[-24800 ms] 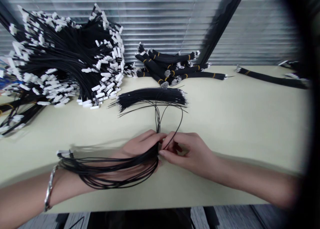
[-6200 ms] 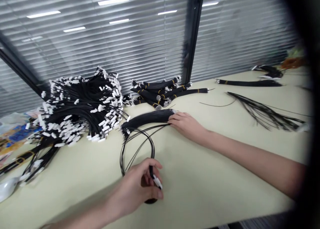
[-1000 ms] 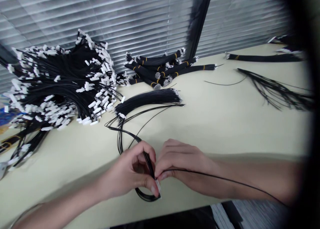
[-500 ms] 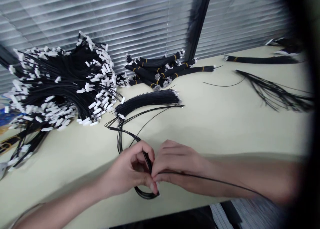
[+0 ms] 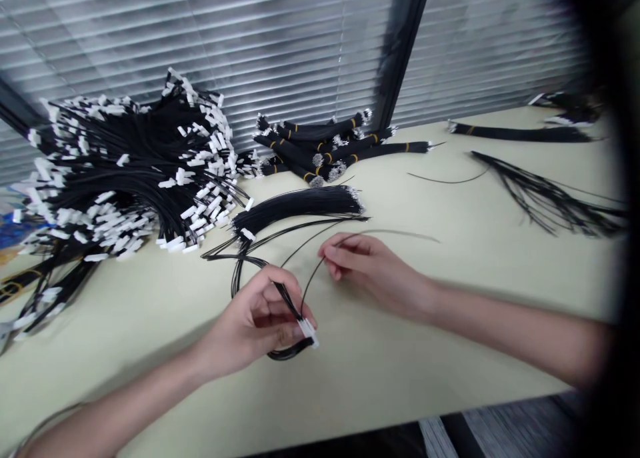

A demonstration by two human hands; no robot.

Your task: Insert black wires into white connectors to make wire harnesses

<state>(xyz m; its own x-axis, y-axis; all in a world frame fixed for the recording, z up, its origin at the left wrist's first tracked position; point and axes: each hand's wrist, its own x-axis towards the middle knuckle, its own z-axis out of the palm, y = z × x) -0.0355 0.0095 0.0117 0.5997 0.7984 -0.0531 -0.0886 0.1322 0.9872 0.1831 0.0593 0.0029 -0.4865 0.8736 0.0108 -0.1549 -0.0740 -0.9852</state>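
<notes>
My left hand (image 5: 255, 325) is closed round a small white connector (image 5: 309, 329) with several thin black wires looping out of it. My right hand (image 5: 373, 268) pinches a single black wire (image 5: 313, 278) that curves down to the connector; its free end blurs off to the right. Just beyond both hands lies a loose bundle of black wires with bare metal ends (image 5: 300, 205) on the pale table (image 5: 425, 351).
A big heap of black wires with white connectors (image 5: 130, 171) fills the left. Banded black bundles (image 5: 330, 148) lie by the window blinds. More loose wires (image 5: 550, 195) and a bundle (image 5: 520, 133) lie at the right. The table's front edge is close below my arms.
My right hand has pulled away from my left, up and to the right, drawing a single wire with it. My left hand still grips the connector and has risen a little.
</notes>
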